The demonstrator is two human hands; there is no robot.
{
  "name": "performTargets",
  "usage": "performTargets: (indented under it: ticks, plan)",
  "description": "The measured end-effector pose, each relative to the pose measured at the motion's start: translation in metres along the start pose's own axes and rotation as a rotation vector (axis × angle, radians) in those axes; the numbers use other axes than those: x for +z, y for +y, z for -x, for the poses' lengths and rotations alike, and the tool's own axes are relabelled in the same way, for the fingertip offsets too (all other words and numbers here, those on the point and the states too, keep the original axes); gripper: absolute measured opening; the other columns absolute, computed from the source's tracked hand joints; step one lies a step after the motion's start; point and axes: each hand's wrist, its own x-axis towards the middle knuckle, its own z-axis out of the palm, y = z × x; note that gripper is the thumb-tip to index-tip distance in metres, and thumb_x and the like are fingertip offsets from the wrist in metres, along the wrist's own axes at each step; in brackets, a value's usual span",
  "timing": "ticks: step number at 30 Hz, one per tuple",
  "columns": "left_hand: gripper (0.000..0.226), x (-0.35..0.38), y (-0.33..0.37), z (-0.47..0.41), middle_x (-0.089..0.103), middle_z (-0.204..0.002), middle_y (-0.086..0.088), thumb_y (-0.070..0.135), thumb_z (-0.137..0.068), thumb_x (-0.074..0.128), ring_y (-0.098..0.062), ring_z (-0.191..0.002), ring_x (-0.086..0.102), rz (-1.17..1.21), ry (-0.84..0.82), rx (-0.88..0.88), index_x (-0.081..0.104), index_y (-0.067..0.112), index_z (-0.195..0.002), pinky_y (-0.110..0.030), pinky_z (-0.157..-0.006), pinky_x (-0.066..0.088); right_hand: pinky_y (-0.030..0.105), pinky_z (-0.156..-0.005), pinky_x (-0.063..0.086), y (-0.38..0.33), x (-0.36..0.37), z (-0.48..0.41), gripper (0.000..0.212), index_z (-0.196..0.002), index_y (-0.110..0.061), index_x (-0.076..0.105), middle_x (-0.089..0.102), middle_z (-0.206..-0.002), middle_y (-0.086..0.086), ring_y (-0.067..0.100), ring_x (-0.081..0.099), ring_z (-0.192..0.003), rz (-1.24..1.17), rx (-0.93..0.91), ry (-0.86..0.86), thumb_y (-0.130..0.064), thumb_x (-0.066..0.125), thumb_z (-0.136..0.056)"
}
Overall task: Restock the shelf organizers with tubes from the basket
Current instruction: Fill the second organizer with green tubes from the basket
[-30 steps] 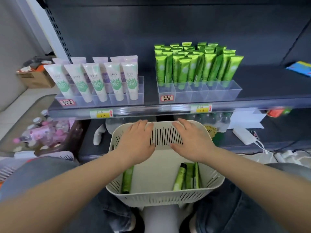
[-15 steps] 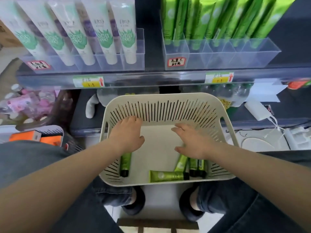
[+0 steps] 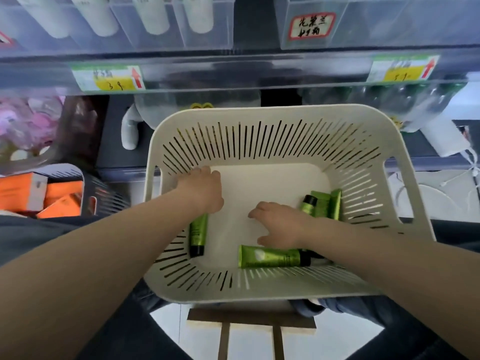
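Inside the basket point(image 3: 259, 114), presumably for pickup, the left grip point(image 3: 201, 189) was laid palm-down over one green tube point(image 3: 198, 236), its closure not determinable, while the right grip point(image 3: 279, 224) was held loosely spread and empty, a crosswise tube point(image 3: 270, 259) just at its wrist side and a tube cluster point(image 3: 323, 207) beside it.

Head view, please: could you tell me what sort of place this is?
Probably a shop aisle: price tags on the shelf edge, clear organizers holding white tubes, and a basket with green tubes.
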Motion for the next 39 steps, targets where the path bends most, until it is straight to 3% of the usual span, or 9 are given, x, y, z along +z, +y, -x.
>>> performTargets:
  ticks: [3,6,11,14,22,25,28,30,39]
  plan:
    - [0.052,0.01,0.003,-0.011,0.037,-0.136,-0.014,0.029,-0.091,0.045,-0.034,-0.128,0.036,-0.054,-0.067,-0.028,0.035,0.007,-0.136,-0.045,-0.098,0.042,0.037,-0.099,0.04,-0.006,0.01,-0.015,0.059,-0.14,-0.013,0.034,0.042,-0.134,0.008,0.026,0.043,-0.121,-0.049,0.0,-0.074,-0.031,0.057,-0.088]
    - [0.042,0.021,0.003,-0.018,0.045,-0.126,-0.013,0.024,-0.09,0.045,-0.028,-0.114,0.048,-0.069,-0.085,-0.031,0.044,0.007,-0.129,-0.035,-0.086,0.046,0.032,-0.092,0.043,-0.011,0.018,-0.028,0.048,-0.132,-0.011,0.043,0.049,-0.129,0.009,0.026,0.049,-0.114,-0.073,0.006,-0.154,-0.03,0.054,-0.089]
    - [0.037,0.024,0.006,-0.026,0.045,-0.12,-0.012,0.018,-0.089,0.048,-0.029,-0.111,0.049,-0.055,-0.042,-0.055,0.046,0.006,-0.124,-0.036,-0.082,0.045,0.028,-0.075,0.04,-0.017,0.029,-0.038,0.028,-0.113,-0.006,0.054,0.056,-0.112,0.012,0.027,0.054,-0.101,-0.068,0.007,-0.198,-0.022,0.051,-0.09]
    - [0.04,0.026,0.006,-0.029,0.045,-0.12,-0.012,0.017,-0.087,0.051,-0.03,-0.112,0.049,-0.043,-0.024,-0.069,0.044,0.006,-0.125,-0.037,-0.083,0.044,0.025,-0.072,0.035,-0.02,0.035,-0.039,0.022,-0.107,-0.005,0.054,0.056,-0.11,0.013,0.028,0.053,-0.099,-0.053,0.0,-0.187,-0.016,0.051,-0.089]
    - [0.035,0.025,0.005,-0.027,0.045,-0.121,-0.012,0.008,-0.088,0.049,-0.031,-0.109,0.052,-0.132,0.039,-0.034,0.047,0.005,-0.123,-0.033,-0.071,0.035,0.032,-0.082,0.044,-0.023,0.039,-0.039,0.027,-0.112,0.001,0.055,0.055,-0.116,0.017,0.029,0.053,-0.106,-0.061,0.019,-0.184,-0.001,0.048,-0.086]
    - [0.034,0.023,0.005,-0.023,0.045,-0.122,-0.012,0.005,-0.089,0.047,-0.03,-0.113,0.049,-0.181,0.076,-0.001,0.048,0.004,-0.122,-0.034,-0.076,0.038,0.033,-0.087,0.045,-0.023,0.038,-0.039,0.029,-0.112,0.0,0.059,0.057,-0.118,0.016,0.029,0.054,-0.107,-0.058,0.005,-0.182,0.0,0.048,-0.086]
    - [0.035,0.021,0.005,-0.021,0.045,-0.124,-0.014,0.004,-0.089,0.046,-0.029,-0.117,0.045,-0.231,0.107,0.041,0.047,0.003,-0.124,-0.037,-0.091,0.042,0.031,-0.086,0.043,-0.023,0.036,-0.037,0.028,-0.113,-0.003,0.06,0.058,-0.119,0.013,0.028,0.053,-0.109,-0.078,-0.014,-0.173,-0.004,0.049,-0.088]
    - [0.036,0.019,0.005,-0.018,0.045,-0.124,-0.014,0.003,-0.088,0.047,-0.029,-0.117,0.045,-0.235,0.118,0.047,0.047,0.003,-0.124,-0.038,-0.092,0.043,0.029,-0.084,0.042,-0.023,0.035,-0.035,0.027,-0.114,-0.005,0.059,0.057,-0.12,0.012,0.028,0.053,-0.109,-0.081,-0.018,-0.167,-0.006,0.05,-0.089]
    - [0.028,0.007,-0.002,0.005,0.054,-0.112,-0.011,0.005,-0.084,0.059,-0.025,-0.104,0.051,-0.2,0.119,0.038,0.053,0.004,-0.111,-0.033,-0.077,0.045,0.024,-0.074,0.04,-0.02,0.011,-0.021,0.036,-0.118,-0.009,0.058,0.056,-0.119,0.01,0.026,0.053,-0.105,-0.135,0.052,-0.077,-0.001,0.048,-0.085]
